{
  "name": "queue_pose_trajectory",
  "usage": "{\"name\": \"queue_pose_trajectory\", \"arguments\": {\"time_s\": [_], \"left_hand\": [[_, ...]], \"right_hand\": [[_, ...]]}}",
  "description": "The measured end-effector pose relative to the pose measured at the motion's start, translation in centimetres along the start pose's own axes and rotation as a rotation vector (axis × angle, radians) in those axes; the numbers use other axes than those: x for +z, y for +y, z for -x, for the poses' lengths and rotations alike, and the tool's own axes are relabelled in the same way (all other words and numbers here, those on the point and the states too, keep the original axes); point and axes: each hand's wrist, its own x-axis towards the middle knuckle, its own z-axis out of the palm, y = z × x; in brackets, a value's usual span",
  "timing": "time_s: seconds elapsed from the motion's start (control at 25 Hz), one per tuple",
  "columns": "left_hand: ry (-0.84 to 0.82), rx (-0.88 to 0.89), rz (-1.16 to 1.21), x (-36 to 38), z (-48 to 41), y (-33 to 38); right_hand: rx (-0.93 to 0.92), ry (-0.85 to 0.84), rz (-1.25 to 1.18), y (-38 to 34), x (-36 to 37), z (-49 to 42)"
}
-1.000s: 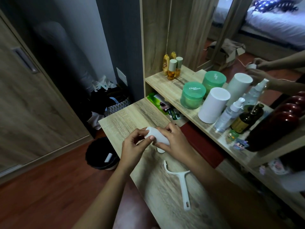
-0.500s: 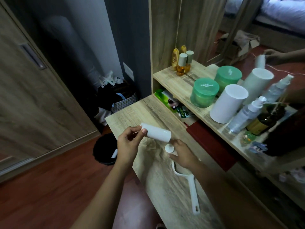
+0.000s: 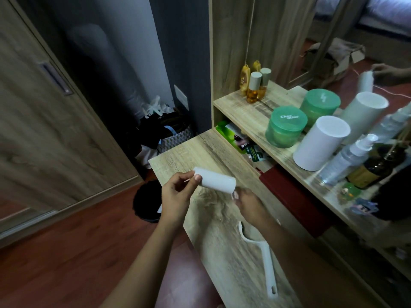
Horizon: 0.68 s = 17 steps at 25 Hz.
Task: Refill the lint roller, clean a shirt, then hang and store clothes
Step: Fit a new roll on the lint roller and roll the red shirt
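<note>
A white lint roll is held level above the wooden desk. My left hand pinches its left end between thumb and fingers. My right hand is at the roll's right end, with the thumb tip touching the rim and the fingers curled under. Whether it grips the roll or something small is hidden. The white lint roller handle lies bare on the desk, below my right wrist.
A black waste bin stands on the floor left of the desk. The shelf to the right carries green jars, a white cylinder, spray bottles and a dark bottle in front of a mirror. A wardrobe door is on the left.
The hands parted with the roll left in my left hand. My right hand dipped to the desk with a small white cap and has come back up to the roll's right end.
</note>
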Motion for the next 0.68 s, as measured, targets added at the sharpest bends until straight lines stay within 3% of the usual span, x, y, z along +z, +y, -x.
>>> {"name": "queue_pose_trajectory", "arguments": {"time_s": [0.08,0.16,0.32,0.68], "left_hand": [[0.076,-0.071,0.123,-0.3,-0.2,-0.2],[0.165,-0.163,0.292,-0.6,-0.4,-0.5],[0.180,-0.261,0.390,-0.2,0.2,-0.8],[0.179,-0.292,0.512,1.3,1.6,0.3]], "right_hand": [[0.143,0.193,-0.547,-1.2,-1.5,0.8],[0.098,0.254,-0.924,-3.0,-3.6,2.1],[-0.068,0.206,-0.987,-4.8,-5.7,4.0],[-0.093,0.152,-0.932,-5.3,-6.6,4.8]]}}
